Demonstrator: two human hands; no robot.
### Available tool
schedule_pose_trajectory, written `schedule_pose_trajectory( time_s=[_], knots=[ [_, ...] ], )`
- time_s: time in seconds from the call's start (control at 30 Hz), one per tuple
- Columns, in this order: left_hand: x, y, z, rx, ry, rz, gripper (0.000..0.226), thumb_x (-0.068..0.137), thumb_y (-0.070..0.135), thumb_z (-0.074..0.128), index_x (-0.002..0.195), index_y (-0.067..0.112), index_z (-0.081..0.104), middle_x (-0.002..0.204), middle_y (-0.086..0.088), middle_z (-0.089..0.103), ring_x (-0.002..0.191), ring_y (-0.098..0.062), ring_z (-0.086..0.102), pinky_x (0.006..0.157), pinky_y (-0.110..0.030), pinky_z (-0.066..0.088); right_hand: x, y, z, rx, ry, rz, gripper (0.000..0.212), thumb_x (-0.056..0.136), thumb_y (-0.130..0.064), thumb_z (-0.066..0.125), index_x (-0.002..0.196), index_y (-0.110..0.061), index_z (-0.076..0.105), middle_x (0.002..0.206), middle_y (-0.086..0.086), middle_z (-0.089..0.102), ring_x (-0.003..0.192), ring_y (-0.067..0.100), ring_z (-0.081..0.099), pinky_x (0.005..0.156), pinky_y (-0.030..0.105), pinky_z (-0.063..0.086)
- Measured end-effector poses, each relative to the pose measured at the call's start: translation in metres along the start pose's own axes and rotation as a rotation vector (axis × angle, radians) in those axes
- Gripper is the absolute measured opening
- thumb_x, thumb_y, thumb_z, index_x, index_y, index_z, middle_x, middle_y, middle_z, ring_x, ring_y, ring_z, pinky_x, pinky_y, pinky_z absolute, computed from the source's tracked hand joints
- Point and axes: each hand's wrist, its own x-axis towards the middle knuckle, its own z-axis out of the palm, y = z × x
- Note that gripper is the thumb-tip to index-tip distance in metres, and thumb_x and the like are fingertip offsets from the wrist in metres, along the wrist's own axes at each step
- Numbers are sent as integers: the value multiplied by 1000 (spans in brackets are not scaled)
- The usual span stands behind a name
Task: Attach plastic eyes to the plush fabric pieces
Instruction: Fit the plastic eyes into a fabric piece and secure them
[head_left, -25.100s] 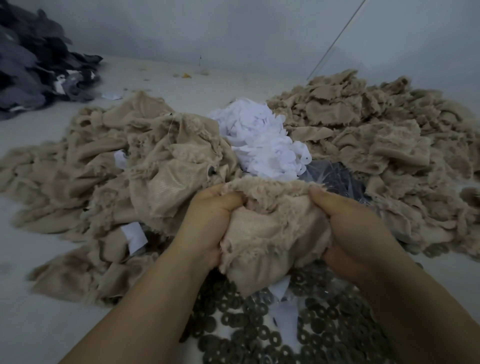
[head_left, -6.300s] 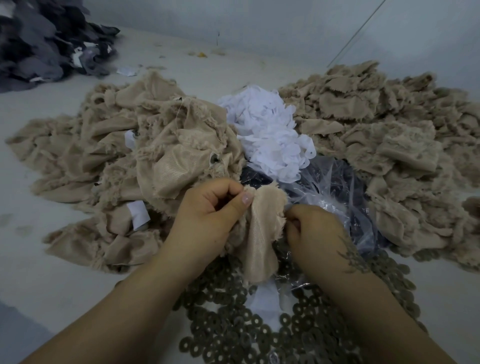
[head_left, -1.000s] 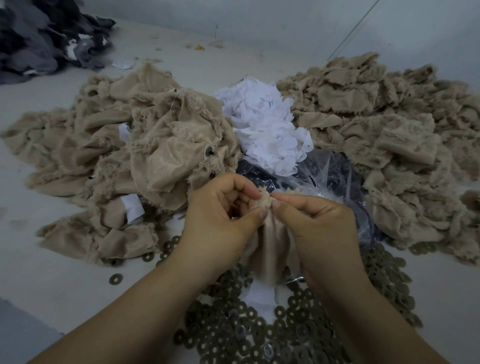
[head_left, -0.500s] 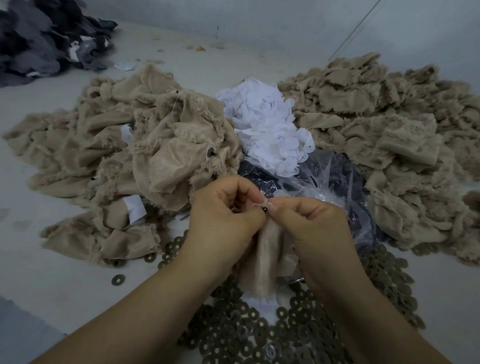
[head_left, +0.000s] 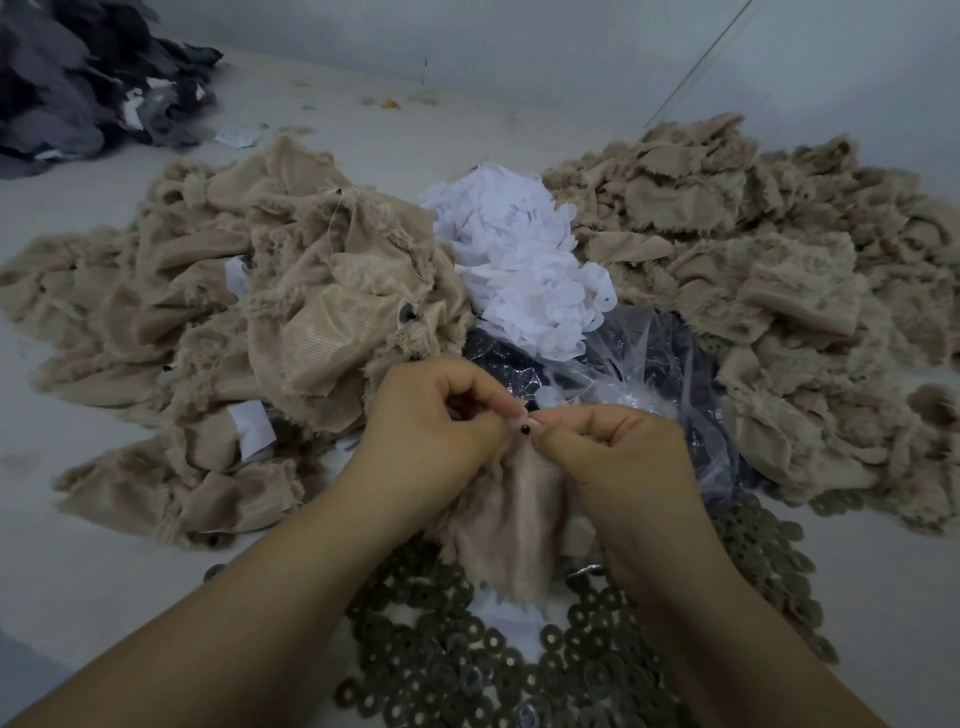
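Note:
A beige plush fabric piece (head_left: 511, 525) hangs between my two hands above the washers. My left hand (head_left: 431, 436) pinches its top edge from the left, and my right hand (head_left: 623, 457) pinches it from the right. A small black plastic eye (head_left: 525, 429) pokes through the fabric right between my fingertips. A clear plastic bag (head_left: 649, 364) of dark eyes lies just behind my hands.
Dark round washers (head_left: 519, 670) are spread on the table under my forearms. A heap of beige fabric (head_left: 270, 332) lies left, a second beige heap (head_left: 753, 270) right, white round pieces (head_left: 524, 270) between them. Dark grey fabric (head_left: 78, 78) is piled far left.
My fingertips have drawn closer together at the top of the fabric, and the black eye now shows through the fabric between them.

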Motion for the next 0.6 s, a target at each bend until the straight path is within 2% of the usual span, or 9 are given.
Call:
schedule_pose_trajectory(
  time_s=[0.07,0.1,0.17,0.2,0.27,0.33,0.4,0.5,0.6],
  knots=[
    [16,0,1,214,34,135,19,73,1,67,78,18,74,69,7,64,61,-6,57,62,-19,48,2,-1,-1,7,28,12,17,81,-2,77,69,-15,79,69,2,76,65,12,74,55,19,56],
    [27,0,2,372,37,257,23,75,-3,67,87,15,74,77,11,59,67,-3,53,67,-15,46,3,-1,-2,7,33,14,17,81,-2,77,69,-15,79,69,2,76,64,12,74,54,18,56],
    [48,-3,7,639,-20,454,25,78,-4,65,101,6,69,96,1,54,82,-15,53,73,-31,51,3,-1,-2,5,29,18,19,81,-2,77,69,-16,79,69,1,76,64,11,74,54,17,55],
    [57,-5,11,743,-58,484,22,81,0,64,103,3,66,104,-6,53,87,-23,54,71,-40,52,3,-1,-2,4,27,19,20,81,-2,77,68,-17,79,69,0,76,63,10,73,54,17,55],
    [71,-7,17,879,-80,479,20,87,13,65,103,1,62,110,-11,50,92,-28,53,69,-44,50,3,-1,-1,-1,28,17,21,81,-1,76,69,-18,78,68,-1,76,61,8,72,53,16,54],
    [79,-9,21,910,-74,465,22,89,20,66,100,1,62,110,-12,51,95,-27,53,71,-41,47,3,-1,-2,-19,33,6,21,81,-2,77,69,-20,78,68,-2,76,61,6,71,53,15,53],
    [82,-10,23,829,-56,487,14,90,13,63,90,-1,64,101,-13,55,93,-28,53,72,-43,47,4,-1,-2,-36,34,4,21,81,-4,77,70,-21,78,67,-2,76,60,6,70,52,16,54],
    [75,-10,22,663,-9,502,9,86,3,63,78,2,62,80,-8,57,78,-21,50,67,-39,45,4,0,-2,-70,26,-1,19,81,-6,77,72,-23,78,67,-2,75,60,9,67,56,20,56],
    [66,-13,20,555,-8,459,8,87,1,62,81,2,58,71,-7,59,67,-20,51,61,-39,44,4,1,-1,-99,30,-19,20,81,-7,78,71,-25,78,66,-3,75,60,9,66,56,18,56]
  ],
)
